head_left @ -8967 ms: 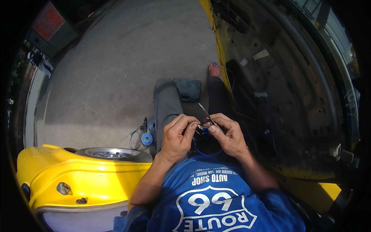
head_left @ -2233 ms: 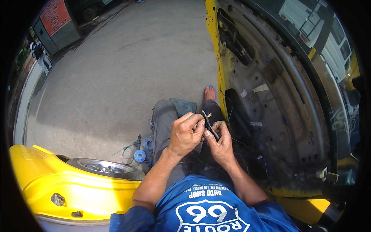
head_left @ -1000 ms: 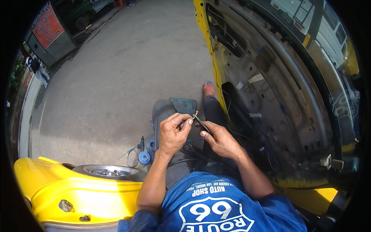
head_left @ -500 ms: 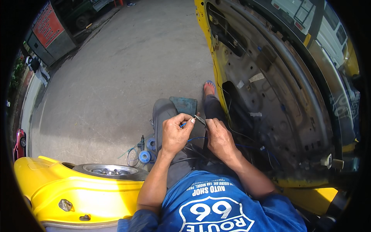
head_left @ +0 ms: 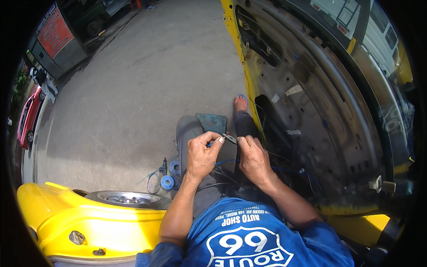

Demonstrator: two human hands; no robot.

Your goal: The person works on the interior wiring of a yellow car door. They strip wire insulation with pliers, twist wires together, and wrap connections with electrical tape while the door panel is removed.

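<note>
My left hand [head_left: 202,153] is closed in a pinch on a blue wire [head_left: 210,144], a bit of which shows between its fingers. Just to the right, my right hand [head_left: 254,158] grips a small pair of pliers [head_left: 231,139] whose handles are mostly hidden in the palm. The jaws of the pliers meet the tips of my left thumb and finger, at the wire's end. More blue wire runs below the hands, across my lap. Whether the jaws bite on the wire is too small to tell.
An opened yellow car door [head_left: 311,111] with a bare inner panel stands at the right. Yellow bodywork [head_left: 102,227] and a wheel [head_left: 129,199] lie at lower left. On the concrete sit a blue-rimmed spool [head_left: 167,182] and a flat dark-green piece [head_left: 212,122].
The pliers' jaws have turned slightly and look wider, while both hands stay almost in place. At the far left, a red car has moved further up the road into view.
</note>
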